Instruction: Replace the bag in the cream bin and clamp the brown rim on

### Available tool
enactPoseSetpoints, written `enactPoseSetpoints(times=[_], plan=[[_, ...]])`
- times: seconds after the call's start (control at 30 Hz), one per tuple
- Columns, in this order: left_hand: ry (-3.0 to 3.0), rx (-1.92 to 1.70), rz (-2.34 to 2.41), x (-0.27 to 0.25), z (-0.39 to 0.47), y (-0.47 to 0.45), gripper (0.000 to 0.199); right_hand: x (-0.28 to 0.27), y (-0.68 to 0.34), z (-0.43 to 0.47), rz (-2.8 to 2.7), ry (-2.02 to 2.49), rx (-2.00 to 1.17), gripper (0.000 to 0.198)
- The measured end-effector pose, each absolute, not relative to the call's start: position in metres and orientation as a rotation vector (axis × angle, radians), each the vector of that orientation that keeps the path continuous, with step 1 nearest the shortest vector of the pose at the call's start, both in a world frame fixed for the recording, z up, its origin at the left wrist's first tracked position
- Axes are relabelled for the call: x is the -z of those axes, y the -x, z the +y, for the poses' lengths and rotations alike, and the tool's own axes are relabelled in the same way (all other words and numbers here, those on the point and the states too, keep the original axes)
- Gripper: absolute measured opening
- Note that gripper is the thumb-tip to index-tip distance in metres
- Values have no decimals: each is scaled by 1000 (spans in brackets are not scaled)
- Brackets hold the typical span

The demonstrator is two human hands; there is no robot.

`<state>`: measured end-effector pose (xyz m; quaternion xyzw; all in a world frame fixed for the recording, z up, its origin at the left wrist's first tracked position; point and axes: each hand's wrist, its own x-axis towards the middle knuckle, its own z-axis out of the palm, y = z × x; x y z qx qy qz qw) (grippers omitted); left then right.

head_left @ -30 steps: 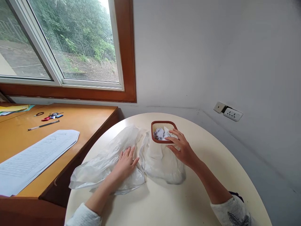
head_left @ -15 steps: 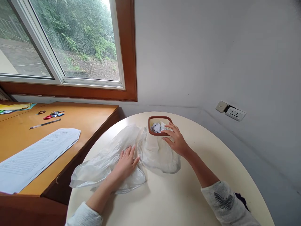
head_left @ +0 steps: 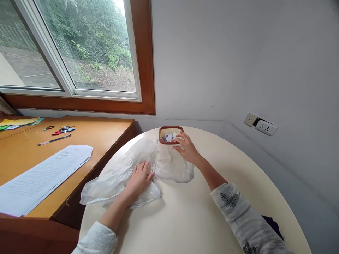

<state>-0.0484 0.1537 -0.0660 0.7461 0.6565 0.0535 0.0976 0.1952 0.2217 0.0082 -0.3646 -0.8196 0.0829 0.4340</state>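
Note:
A small cream bin with a brown rim (head_left: pixel 171 143) stands on the table's far side, with crumpled white paper (head_left: pixel 167 137) inside. My right hand (head_left: pixel 188 151) grips the bin's near right rim, fingers over the inside and thumb outside. A thin, translucent white plastic bag (head_left: pixel 106 188) lies wrinkled to the left, and my left hand (head_left: pixel 140 176) rests flat on it, fingers stretched out. More of the thin plastic (head_left: pixel 176 171) spreads in front of the bin, hiding part of its lower body. Whether it joins the left portion, I cannot tell.
The round cream table (head_left: pixel 185 218) stands against the wall. A dark cloth-like item (head_left: pixel 272 225) lies near its right edge. On the wooden desk (head_left: pixel 111 128) at left are written papers (head_left: pixel 53 176), a pen (head_left: pixel 54 140), keys (head_left: pixel 63 130) and coloured folders (head_left: pixel 19 122). A socket (head_left: pixel 266 127) is on the wall.
The bin has shifted left and farther away, with my right hand gripping its rim. Plastic in front of it has shifted too. My left hand stays flat on the bag.

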Motion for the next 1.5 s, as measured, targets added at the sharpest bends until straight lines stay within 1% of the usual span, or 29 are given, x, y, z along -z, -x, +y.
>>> enactPoseSetpoints(times=[0.73,0.8,0.93,1.0,1.07,1.3,1.5], plan=[[-2232,-237,1927,74,156,53,62,-11,-189,226,-2071,929,-192,24],[-2231,-226,1927,73,156,54,62,-14,-190,224,-2109,942,-201,27],[-2239,-192,1938,73,156,54,63,-21,-200,217,-2158,962,-214,47],[-2245,-194,1942,73,156,53,62,-26,-206,212,-2130,974,-205,51],[-2249,-198,1944,72,156,53,62,-31,-214,208,-2076,982,-166,48],[-2254,-216,1946,74,157,54,61,-54,-231,200,-1895,995,-3,24],[-2263,-230,1942,77,157,55,60,-67,-229,193,-1867,968,36,20]])
